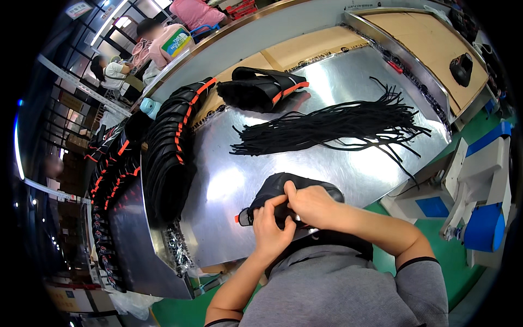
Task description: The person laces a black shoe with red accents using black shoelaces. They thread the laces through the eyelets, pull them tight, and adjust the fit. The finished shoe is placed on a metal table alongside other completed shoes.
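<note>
Steel sheet covers the worktop [348, 163] in front of me, bright and reflective, with a wooden-topped section beyond it. Along its left edge I see a long overlapping row of black shoe uppers with orange trim [171, 147], curving from the near corner toward the far side. Past the centre lies a loose bundle of black laces [338, 128], its ends fanned out to the right. Behind that bundle rest two more black uppers with an orange strip [261, 87], touching each other.

At the near edge of the worktop sits the black shoe upper [289, 191] I am handling, with a small orange tab showing at its left end. My left hand [269, 226] grips its near side, fingers curled and pressed onto the material. My right hand [310, 207] lies on top of the upper, just beside the left hand and touching it, thumb and forefinger pinched on the upper. I cannot tell whether a lace is held between them.
</note>
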Action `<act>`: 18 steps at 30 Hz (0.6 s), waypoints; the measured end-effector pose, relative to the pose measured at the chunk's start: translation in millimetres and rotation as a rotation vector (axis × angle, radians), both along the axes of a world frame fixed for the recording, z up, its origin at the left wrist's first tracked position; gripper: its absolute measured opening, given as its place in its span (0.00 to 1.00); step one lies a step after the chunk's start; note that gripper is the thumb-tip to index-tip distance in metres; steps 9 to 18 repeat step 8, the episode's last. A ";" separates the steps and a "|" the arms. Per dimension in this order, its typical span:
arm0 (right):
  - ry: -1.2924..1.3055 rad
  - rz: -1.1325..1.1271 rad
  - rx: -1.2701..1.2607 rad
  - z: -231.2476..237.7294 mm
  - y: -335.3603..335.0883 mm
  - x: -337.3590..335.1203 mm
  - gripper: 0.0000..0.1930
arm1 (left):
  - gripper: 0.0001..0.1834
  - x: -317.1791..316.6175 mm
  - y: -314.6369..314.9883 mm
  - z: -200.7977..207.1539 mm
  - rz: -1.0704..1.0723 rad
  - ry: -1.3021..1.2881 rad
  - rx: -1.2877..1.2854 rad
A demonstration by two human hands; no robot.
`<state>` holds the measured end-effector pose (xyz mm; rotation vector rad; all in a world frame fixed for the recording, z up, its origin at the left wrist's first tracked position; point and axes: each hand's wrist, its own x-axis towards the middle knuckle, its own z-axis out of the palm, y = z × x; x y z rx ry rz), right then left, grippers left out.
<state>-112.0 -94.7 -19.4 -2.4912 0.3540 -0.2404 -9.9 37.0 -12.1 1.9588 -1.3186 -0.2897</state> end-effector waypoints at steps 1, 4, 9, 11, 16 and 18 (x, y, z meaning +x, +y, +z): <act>0.072 0.025 -0.010 11.0 -8.8 -1.2 0.16 | 0.22 2.8 -1.4 -0.5 0.009 0.031 0.018; 0.184 -0.030 0.075 29.8 -39.9 -23.0 0.13 | 0.20 16.6 -4.7 -9.9 0.067 0.670 0.021; -0.011 -0.459 0.216 16.3 -53.0 -48.8 0.15 | 0.21 21.4 -17.6 -1.7 0.136 0.791 0.090; -0.011 -0.459 0.216 16.3 -53.0 -48.8 0.15 | 0.21 21.4 -17.6 -1.7 0.136 0.791 0.090; -0.011 -0.459 0.216 16.3 -53.0 -48.8 0.15 | 0.21 21.4 -17.6 -1.7 0.136 0.791 0.090; -0.011 -0.459 0.216 16.3 -53.0 -48.8 0.15 | 0.21 21.4 -17.6 -1.7 0.136 0.791 0.090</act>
